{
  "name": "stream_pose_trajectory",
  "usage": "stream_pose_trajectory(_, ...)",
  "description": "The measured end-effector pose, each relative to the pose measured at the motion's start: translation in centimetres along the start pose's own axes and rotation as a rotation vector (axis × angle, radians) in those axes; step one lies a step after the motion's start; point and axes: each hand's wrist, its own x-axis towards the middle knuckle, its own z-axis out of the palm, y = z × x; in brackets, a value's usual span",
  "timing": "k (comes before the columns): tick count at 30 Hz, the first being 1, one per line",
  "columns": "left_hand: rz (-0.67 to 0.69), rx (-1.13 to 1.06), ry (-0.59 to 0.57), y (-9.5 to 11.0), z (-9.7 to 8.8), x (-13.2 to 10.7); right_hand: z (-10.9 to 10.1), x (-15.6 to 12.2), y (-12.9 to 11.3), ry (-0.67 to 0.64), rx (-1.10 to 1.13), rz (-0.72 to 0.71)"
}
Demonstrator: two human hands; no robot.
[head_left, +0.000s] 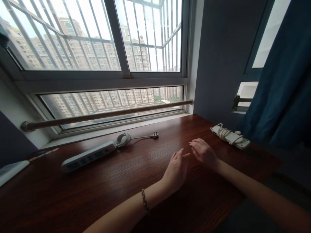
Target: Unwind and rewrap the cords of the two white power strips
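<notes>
My left hand [176, 171] reaches forward over the middle of the desk [73, 200]. The forearm enters from the desk's near edge, with a braided bracelet [144, 200] on the wrist. The hand stands roughly on edge, its fingers [178, 157] loosely spread and pointing toward the desk's far edge. It holds nothing.

My right hand [204, 153] comes in from the desk's near right corner. The palm faces down, and the fingers point left, loosely spread and holding nothing. Its fingertips lie just beside those of the left hand; I cannot tell whether they touch.

The wrapped strip [229, 136] lies flat at the desk's far right corner, near the right hand but apart from it. It is white and oblong, with its own cord wound around the body in several turns.

The long strip [88, 156] lies along the desk's far left part. Its cord is coiled at one end, and the plug [154, 135] rests on the desk. A rod [107, 114] runs behind the desk's far edge. A blue curtain [286, 81] hangs past the desk's right end.
</notes>
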Motion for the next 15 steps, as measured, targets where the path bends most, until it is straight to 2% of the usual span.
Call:
stream_pose_trajectory(2, -0.01, 0.12, 0.059, -0.8, -1.4, 0.7, 2.9, 2.8, -2.9, -0.101, 0.171, 0.08)
stream_pose_trajectory(4, -0.022, 0.225, 0.085, -2.2, -3.2, 0.7, 5.7, 5.0, -4.8, -0.126, 0.247, 0.145)
stream_pose_trajectory(7, -0.02, 0.411, 0.056, -4.9, -6.3, -1.3, 8.6, 6.6, -6.6, -0.101, 0.324, 0.206)
stream_pose_trajectory(9, -0.039, 0.542, 0.053, -7.0, -8.6, -3.8, 9.1, 6.4, -7.2, -0.089, 0.357, 0.159)
stream_pose_trajectory(12, -0.072, 0.713, 0.091, -10.2, -12.1, -7.9, 8.5, 5.3, -7.5, -0.1, 0.425, 0.02)
stream_pose_trajectory(15, -0.144, 0.897, 0.074, -13.5, -15.9, -10.8, 7.7, 4.6, -7.3, -0.108, 0.525, 0.078)
